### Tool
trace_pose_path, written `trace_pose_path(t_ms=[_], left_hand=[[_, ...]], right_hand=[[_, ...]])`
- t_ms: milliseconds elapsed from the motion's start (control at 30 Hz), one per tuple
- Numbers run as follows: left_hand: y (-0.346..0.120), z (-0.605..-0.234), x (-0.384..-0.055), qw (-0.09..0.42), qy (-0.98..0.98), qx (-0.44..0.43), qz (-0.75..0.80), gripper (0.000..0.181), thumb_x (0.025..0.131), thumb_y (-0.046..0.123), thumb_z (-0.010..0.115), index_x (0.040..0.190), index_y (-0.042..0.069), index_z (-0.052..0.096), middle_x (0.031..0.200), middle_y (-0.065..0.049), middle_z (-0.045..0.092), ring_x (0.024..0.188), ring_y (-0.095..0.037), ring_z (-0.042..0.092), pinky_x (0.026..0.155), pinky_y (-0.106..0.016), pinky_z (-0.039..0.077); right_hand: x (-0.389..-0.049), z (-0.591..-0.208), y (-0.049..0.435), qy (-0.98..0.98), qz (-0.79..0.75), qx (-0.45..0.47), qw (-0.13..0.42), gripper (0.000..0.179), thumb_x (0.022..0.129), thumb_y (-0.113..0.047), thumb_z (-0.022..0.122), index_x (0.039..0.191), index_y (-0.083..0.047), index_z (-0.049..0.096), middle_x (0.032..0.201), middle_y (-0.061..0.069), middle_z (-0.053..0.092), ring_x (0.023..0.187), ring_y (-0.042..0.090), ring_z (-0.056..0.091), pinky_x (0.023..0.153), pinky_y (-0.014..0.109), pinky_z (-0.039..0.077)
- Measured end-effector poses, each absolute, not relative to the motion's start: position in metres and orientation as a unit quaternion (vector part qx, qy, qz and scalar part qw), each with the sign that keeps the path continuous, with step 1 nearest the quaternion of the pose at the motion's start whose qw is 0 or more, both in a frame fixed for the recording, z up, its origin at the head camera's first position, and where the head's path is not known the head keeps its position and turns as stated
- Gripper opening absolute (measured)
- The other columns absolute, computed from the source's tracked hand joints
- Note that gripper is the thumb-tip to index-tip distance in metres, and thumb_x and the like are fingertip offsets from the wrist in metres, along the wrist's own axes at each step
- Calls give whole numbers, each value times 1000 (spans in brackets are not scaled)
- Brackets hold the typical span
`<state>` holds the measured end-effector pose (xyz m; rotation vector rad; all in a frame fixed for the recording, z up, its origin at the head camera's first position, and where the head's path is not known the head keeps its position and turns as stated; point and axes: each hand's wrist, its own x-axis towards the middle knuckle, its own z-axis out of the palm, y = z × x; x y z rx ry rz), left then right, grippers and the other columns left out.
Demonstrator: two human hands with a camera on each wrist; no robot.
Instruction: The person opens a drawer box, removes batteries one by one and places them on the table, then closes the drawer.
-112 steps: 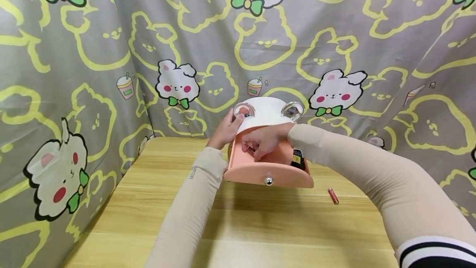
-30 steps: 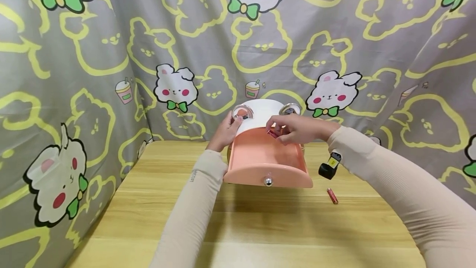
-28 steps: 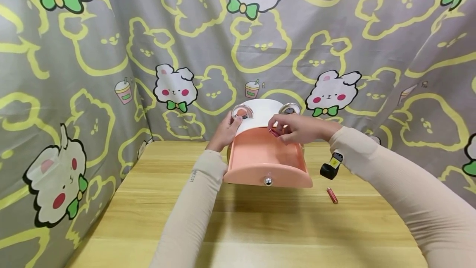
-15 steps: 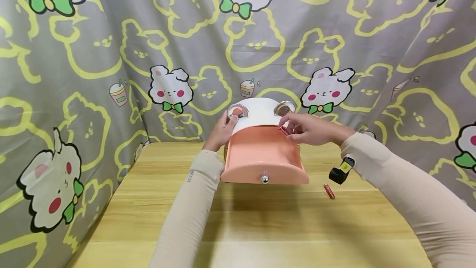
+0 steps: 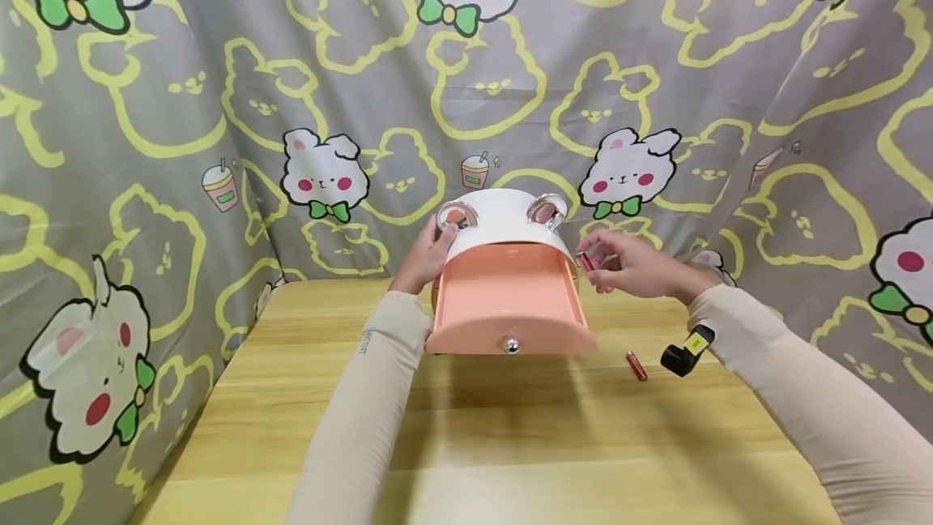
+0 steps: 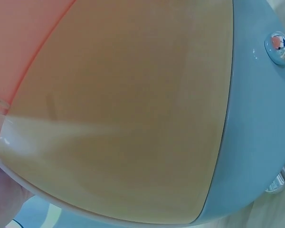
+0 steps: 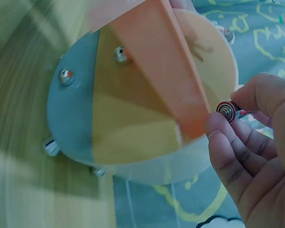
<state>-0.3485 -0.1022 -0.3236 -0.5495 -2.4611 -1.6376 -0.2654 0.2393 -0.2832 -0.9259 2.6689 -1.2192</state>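
Observation:
A small storage box with a white rounded top [image 5: 496,221] and two clear ear-like rings stands on the table. Its pink drawer [image 5: 510,290], with a silver knob [image 5: 512,344], is pulled out. My left hand [image 5: 425,258] holds the box's left side, its thumb by the left ring; its other fingers are largely hidden. To the right of the drawer, my right hand [image 5: 637,266] pinches a red battery [image 5: 585,261] between thumb and fingers. In the right wrist view one end of that battery [image 7: 226,111] faces the camera. Another red battery [image 5: 636,365] lies on the table.
The wooden table [image 5: 306,428] backs onto a grey curtain [image 5: 408,87] printed with bears and rabbits. A black camera with a yellow label [image 5: 685,351] hangs at my right wrist. Blue and yellow panels of the box's front [image 7: 128,109] show in the right wrist view.
My right hand has come up out of the drawer with the battery and moved right, past the box's side. My left hand stays on the box. The head view has shifted slightly.

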Motion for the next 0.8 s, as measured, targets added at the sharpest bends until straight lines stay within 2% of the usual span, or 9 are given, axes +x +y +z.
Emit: trace_pose_path(t_ms=[200, 433, 800], left_hand=[[-101, -325, -348, 59, -819, -186, -540, 44, 104, 37, 41, 138, 10, 41, 130, -15, 52, 116, -28, 49, 105, -44, 34], [-102, -323, -347, 61, -818, -182, -542, 44, 104, 34, 41, 140, 10, 39, 135, -16, 49, 120, -29, 47, 107, -45, 32], [-104, -323, -348, 65, -822, -180, -536, 45, 104, 40, 40, 141, 14, 39, 137, -14, 48, 121, -27, 46, 107, -44, 32]], right_hand=[[-259, -303, 256, 864, -419, -279, 28, 33, 90, 4, 63, 119, 3, 49, 84, 14, 57, 66, 23, 63, 63, 35, 55], [-254, -324, 272, 873, -424, -240, 29, 35, 90, -1, 66, 121, 0, 49, 85, 13, 57, 68, 22, 64, 64, 36, 55], [-250, -358, 292, 873, -450, -190, 21, 39, 90, 2, 63, 125, 8, 46, 86, 15, 57, 69, 31, 63, 61, 36, 55]])
